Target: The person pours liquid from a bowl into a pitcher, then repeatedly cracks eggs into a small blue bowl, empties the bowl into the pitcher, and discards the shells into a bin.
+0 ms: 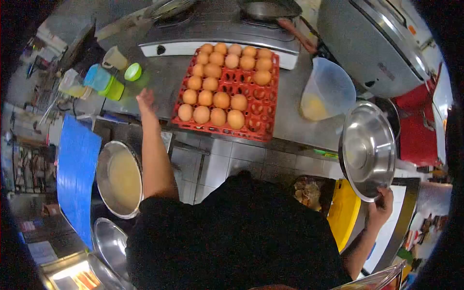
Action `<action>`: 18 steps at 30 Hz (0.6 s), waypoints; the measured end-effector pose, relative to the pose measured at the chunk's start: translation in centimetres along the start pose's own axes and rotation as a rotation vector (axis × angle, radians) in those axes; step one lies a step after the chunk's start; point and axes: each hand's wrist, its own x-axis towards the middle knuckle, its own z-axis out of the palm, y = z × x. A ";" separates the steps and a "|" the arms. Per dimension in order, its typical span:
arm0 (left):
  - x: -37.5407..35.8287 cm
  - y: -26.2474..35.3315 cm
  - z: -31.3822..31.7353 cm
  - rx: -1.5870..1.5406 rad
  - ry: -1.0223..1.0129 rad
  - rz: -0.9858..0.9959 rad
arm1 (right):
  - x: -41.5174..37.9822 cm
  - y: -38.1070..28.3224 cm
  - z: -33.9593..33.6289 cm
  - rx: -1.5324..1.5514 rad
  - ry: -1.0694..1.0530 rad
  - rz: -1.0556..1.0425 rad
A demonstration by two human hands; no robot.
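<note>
My right hand (382, 207) grips the rim of a shiny steel bowl (366, 147), tilted so its inside faces me. My left hand (146, 100) reaches over the counter's edge with its fingers apart and nothing in them. Just beyond it is a small green cup (133, 72). To its right lies a red egg tray (226, 129), partly filled with brown eggs (218, 117); several cells on its right side hold none. Between the tray and the steel bowl stands a clear plastic jug (332, 87) with some yellowish contents at its bottom.
A gas stove (212, 36) carrying pans (270, 8) is behind the tray. Plastic containers (112, 88) stand at the left. Below them is a large pot (141, 186) of pale yellow liquid beside a blue panel (77, 179). A yellow bin lid (344, 212) is at lower right.
</note>
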 end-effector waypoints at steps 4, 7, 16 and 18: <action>-0.6 -0.1 -0.6 -0.226 0.206 -0.028 | 4.8 -6.7 2.5 -0.026 -0.131 -0.125; -2.3 4.9 -0.4 -0.308 0.319 0.256 | 9.1 -13.5 8.2 0.121 -0.181 -0.318; -4.3 9.7 -2.8 -0.354 0.684 0.942 | 14.8 -30.3 34.7 0.408 -0.432 -0.752; -4.6 7.8 -3.2 -0.322 0.685 0.971 | 15.0 -32.9 39.9 0.406 -0.546 -0.775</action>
